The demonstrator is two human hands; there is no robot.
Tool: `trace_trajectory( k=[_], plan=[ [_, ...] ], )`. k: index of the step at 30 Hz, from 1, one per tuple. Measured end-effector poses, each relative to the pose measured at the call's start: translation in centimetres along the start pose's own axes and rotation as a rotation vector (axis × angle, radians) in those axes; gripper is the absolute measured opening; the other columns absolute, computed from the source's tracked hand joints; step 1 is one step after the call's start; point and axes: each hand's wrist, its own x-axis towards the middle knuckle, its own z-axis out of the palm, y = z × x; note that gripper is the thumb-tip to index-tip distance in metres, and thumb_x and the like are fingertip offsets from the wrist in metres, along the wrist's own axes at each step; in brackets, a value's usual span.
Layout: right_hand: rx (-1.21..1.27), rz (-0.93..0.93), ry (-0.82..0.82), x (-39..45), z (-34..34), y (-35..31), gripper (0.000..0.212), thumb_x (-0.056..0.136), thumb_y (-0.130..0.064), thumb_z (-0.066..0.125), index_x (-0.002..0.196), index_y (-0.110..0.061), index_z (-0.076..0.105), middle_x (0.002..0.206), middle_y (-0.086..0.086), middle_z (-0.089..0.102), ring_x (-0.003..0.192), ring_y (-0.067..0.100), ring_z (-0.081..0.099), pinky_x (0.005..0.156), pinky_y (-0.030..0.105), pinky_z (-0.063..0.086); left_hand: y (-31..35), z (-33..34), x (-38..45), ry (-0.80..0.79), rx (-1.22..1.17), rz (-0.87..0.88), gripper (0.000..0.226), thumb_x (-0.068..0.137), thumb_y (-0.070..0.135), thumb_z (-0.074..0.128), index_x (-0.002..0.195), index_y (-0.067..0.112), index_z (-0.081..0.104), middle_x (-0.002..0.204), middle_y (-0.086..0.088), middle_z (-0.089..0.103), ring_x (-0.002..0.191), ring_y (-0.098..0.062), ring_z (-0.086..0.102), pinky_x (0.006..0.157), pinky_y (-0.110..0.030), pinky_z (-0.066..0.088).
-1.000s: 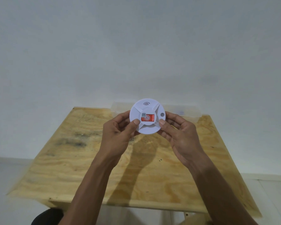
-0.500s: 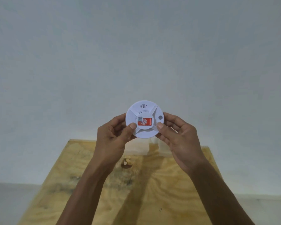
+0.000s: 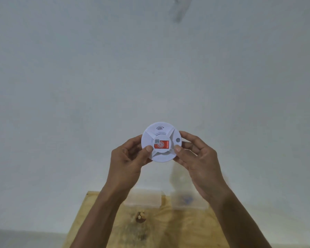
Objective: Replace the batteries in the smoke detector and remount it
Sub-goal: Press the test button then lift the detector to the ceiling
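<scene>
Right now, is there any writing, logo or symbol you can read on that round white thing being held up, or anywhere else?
Smoke detector, moulded at top: a wave symbol of stacked arcs, no letters.
Red sticker at its centre: "S" in a white circle; the strip of print on its right end is too small to read.
Small square code at the sticker's upper left: too blurred to read.
Wall, table: no text visible.

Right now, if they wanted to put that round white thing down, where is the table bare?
Bare plywood table lies between the forearms, near the dark knot. The far edge is crowded by clear plastic boxes.
</scene>
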Motion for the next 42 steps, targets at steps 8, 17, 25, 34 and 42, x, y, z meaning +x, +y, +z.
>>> trace_trajectory(
  k=[8, 17, 25, 34, 42],
  plan=[
    [0.010, -0.209, 0.016, 2.7, 0.9, -8.7, 0.036, 0.089, -0.008, 0.071, 0.122, -0.020, 0.067, 0.101, 0.006, 0.078, 0.096, 0.021, 0.075, 0.084, 0.033, 0.060, 8.7, 2.5, 3.9, -0.008, 0.064, 0.208, 0.036, 0.092, 0.005, 0.068, 0.126, 0.016, 0.065, 0.099, -0.005, 0.080, 0.094, -0.025, 0.077, 0.081, -0.035, 0.062],
    [0.034, -0.383, 0.050, 7.6, 1.8, -15.0, 0.034, 0.089, -0.006, 0.071, 0.119, -0.022, 0.070, 0.095, 0.006, 0.079, 0.094, 0.020, 0.075, 0.080, 0.031, 0.061, 15.1, 4.7, 9.2, -0.021, 0.121, 0.373, 0.034, 0.090, 0.007, 0.072, 0.120, 0.024, 0.070, 0.095, -0.004, 0.081, 0.093, -0.025, 0.077, 0.085, -0.046, 0.062],
    [0.091, -0.487, 0.060, 13.1, 3.0, -19.3, 0.033, 0.091, -0.002, 0.068, 0.122, -0.012, 0.069, 0.093, 0.022, 0.070, 0.088, 0.018, 0.073, 0.082, 0.032, 0.061, 19.5, 5.9, 14.5, 0.004, 0.113, 0.466, 0.035, 0.089, 0.007, 0.074, 0.122, 0.019, 0.070, 0.090, -0.006, 0.080, 0.094, -0.027, 0.076, 0.090, -0.051, 0.059],
    [0.029, -0.566, 0.180, 19.0, 4.5, -21.5, 0.032, 0.088, -0.013, 0.074, 0.120, -0.015, 0.071, 0.099, 0.007, 0.078, 0.094, 0.017, 0.075, 0.087, 0.040, 0.060, 22.3, 6.6, 19.5, 0.025, 0.096, 0.495, 0.033, 0.090, 0.007, 0.073, 0.115, 0.028, 0.069, 0.089, -0.001, 0.081, 0.093, -0.020, 0.077, 0.088, -0.042, 0.061],
    [-0.078, -0.605, 0.246, 21.3, 4.6, -21.1, 0.034, 0.086, -0.028, 0.075, 0.119, -0.024, 0.072, 0.096, -0.006, 0.079, 0.094, 0.012, 0.075, 0.089, 0.042, 0.059, 22.1, 6.4, 21.3, 0.012, 0.044, 0.487, 0.033, 0.090, 0.004, 0.072, 0.119, 0.020, 0.070, 0.094, -0.007, 0.081, 0.095, -0.022, 0.077, 0.089, -0.041, 0.061]
  ],
)
